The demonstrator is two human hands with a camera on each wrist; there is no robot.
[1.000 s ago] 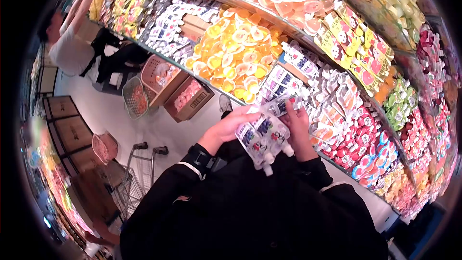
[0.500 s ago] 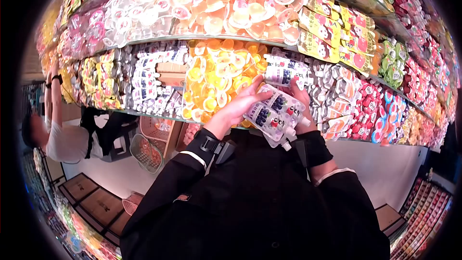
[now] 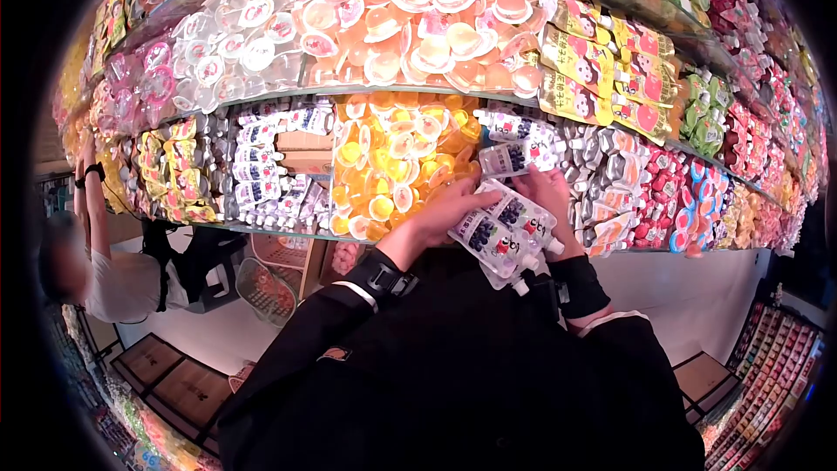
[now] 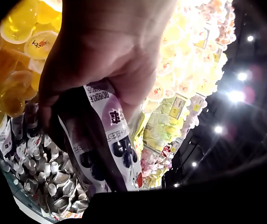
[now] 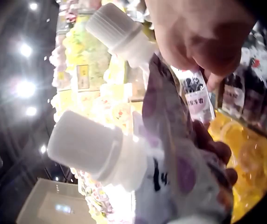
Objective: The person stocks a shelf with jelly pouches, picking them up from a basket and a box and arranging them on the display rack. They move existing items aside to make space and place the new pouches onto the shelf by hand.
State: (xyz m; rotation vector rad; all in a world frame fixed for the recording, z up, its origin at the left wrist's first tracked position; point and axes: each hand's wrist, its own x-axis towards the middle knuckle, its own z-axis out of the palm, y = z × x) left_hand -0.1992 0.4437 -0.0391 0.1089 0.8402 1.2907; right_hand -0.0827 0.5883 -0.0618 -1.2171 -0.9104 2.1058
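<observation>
In the head view my left hand (image 3: 440, 215) grips a small stack of white-and-purple grape jelly drink pouches (image 3: 493, 231), their white spout caps pointing down and right. The left wrist view shows the hand (image 4: 110, 51) curled round the printed pouches (image 4: 108, 140). My right hand (image 3: 551, 196) is just beyond the stack, its fingers pinching another grape pouch (image 3: 503, 159) at the shelf. From the right wrist, that pouch (image 5: 196, 95) shows below the right fingers (image 5: 203, 51), with two large white caps (image 5: 84, 144) of the held stack in front.
Yellow jelly cups (image 3: 397, 157) lie left of the grape pouches, orange-lidded cups (image 3: 436, 30) on the tier above. Silver pouches (image 3: 602, 179) and red packs (image 3: 658, 192) fill the right. A person (image 3: 113, 270) reaches toward the shelf at far left, beside a basket (image 3: 266, 288).
The view has turned to face the shelf squarely. The left hand keeps its stack of pouches. The right hand has moved from beside the stack to a grape pouch at the shelf.
</observation>
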